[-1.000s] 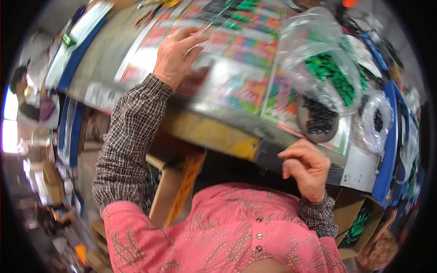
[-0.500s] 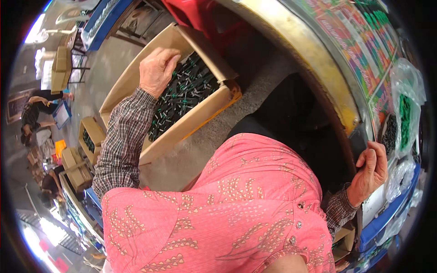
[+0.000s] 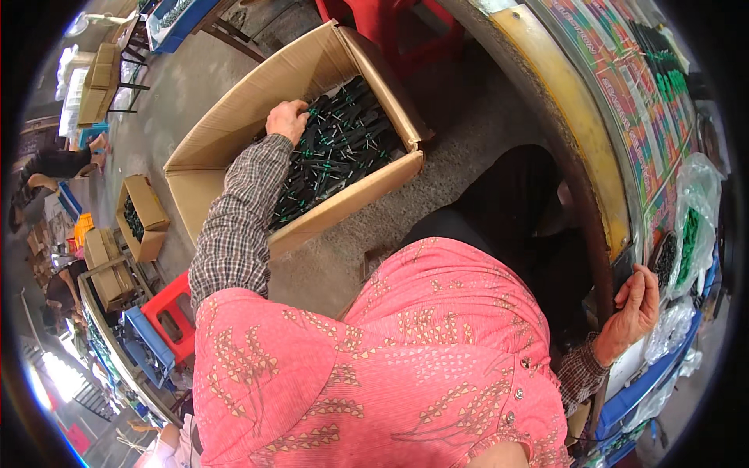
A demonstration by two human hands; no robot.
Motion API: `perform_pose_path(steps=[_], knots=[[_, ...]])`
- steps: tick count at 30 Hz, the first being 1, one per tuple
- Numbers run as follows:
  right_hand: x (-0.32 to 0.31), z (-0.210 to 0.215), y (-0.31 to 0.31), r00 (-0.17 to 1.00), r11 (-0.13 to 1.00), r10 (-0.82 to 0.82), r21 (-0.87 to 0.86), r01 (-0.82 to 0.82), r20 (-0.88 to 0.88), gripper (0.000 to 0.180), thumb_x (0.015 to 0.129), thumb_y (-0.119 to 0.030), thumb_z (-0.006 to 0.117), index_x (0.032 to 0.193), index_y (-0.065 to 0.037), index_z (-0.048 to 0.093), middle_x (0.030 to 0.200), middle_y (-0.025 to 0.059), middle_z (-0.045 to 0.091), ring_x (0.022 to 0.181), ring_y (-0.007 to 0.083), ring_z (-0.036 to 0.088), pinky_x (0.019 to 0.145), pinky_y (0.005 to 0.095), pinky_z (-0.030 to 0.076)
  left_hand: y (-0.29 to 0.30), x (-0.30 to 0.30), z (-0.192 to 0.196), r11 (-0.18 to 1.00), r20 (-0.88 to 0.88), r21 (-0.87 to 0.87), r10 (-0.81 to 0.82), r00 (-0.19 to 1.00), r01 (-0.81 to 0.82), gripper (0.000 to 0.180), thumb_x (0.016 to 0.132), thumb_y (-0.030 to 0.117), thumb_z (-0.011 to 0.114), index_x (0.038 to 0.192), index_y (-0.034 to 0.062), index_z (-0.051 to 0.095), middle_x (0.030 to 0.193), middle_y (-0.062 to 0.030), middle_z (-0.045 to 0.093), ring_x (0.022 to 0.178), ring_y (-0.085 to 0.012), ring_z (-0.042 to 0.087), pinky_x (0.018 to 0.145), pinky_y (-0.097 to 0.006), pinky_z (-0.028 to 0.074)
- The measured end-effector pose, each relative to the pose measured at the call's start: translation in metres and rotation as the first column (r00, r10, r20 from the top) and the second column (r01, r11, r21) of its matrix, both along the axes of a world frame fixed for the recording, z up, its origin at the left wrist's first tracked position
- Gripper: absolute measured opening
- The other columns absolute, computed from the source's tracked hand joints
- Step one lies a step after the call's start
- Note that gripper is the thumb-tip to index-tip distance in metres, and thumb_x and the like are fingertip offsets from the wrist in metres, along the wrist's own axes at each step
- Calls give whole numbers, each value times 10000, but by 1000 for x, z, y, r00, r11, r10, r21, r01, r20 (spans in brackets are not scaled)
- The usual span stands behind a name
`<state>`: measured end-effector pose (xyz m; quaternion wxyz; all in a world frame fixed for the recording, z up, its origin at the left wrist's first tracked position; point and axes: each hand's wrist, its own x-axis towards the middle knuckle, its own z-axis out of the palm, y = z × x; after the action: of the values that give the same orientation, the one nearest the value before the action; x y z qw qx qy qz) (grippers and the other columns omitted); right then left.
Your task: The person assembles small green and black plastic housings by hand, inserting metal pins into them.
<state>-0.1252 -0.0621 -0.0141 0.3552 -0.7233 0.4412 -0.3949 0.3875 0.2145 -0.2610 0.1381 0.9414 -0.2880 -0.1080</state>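
My left hand [image 3: 288, 122] is down inside a large open cardboard box [image 3: 351, 195] at my left. Its fingers are curled together at the edge of a heap of small black pieces [image 3: 343, 148] with green and silvery parts. Whatever those fingers hold, if anything, is hidden. My right hand [image 3: 630, 316] is at the table's edge on the right, thumb and fingers drawn together. I cannot make out what is between them. Beside it lies a clear plastic bag [image 3: 694, 226] with green pieces inside.
Brightly printed cards [image 3: 624, 101] lie on the table, whose worn yellow edge [image 3: 562, 101] curves past my knees. A red stool [image 3: 390, 27] stands behind the box. A smaller cardboard box [image 3: 152, 238] and a red chair [image 3: 175, 316] are further left. Other people work at the far left.
My left hand has gone from above the box down to the heap of pieces. The right hand stays near the table's edge, little changed. The view has shifted slightly.
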Motion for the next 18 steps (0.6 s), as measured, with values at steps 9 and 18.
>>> perform_pose_path(steps=[9,18], knots=[[5,5,-1,999,999,8,-32,-10,-44,108,905,-23,572,948,40,649,770,9,513,541,29,380,465,174,255,-50,0,-22,979,87,194,42,995,-59,330,805,294,634,1055,80,661,1051,-187,645,1005,-357,606,853,-447,487],[3,1,-2,999,999,2,-43,-4,-47,106,902,-12,570,944,42,651,806,27,543,544,30,383,464,176,270,-57,8,-31,925,49,350,142,989,-151,351,733,220,718,1039,67,644,1038,-196,651,995,-358,618,842,-457,505]])
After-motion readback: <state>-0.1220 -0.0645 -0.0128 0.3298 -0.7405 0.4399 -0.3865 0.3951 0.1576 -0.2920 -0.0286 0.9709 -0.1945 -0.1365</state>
